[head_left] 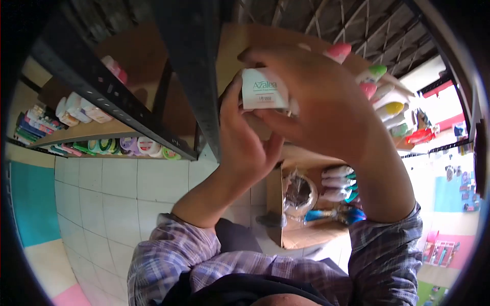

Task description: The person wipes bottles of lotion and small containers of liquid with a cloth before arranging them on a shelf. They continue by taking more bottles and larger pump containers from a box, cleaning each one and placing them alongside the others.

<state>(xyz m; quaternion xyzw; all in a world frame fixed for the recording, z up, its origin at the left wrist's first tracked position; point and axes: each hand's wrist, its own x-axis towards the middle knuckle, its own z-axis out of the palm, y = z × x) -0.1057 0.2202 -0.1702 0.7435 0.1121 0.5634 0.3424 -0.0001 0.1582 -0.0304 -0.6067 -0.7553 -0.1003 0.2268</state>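
Observation:
A small white box (264,91) with green "Azalea" lettering is held up in front of the shelf, between both hands. My left hand (244,137) wraps its fingers round the box's left side and underside. My right hand (321,97) curls over it from the right, with the thumb below the lettered face and the fingers above. The far side of the box is hidden. Bottles with pink, green and yellow caps (394,108) stand on the shelf just beyond my right hand.
Black metal shelf posts (191,61) rise close to my left hand. White bottles (81,109) and round colourful containers (130,146) line the left shelf. Below my forearms, an open cardboard box (314,238) holds bottles and a wrapped roll on the tiled floor.

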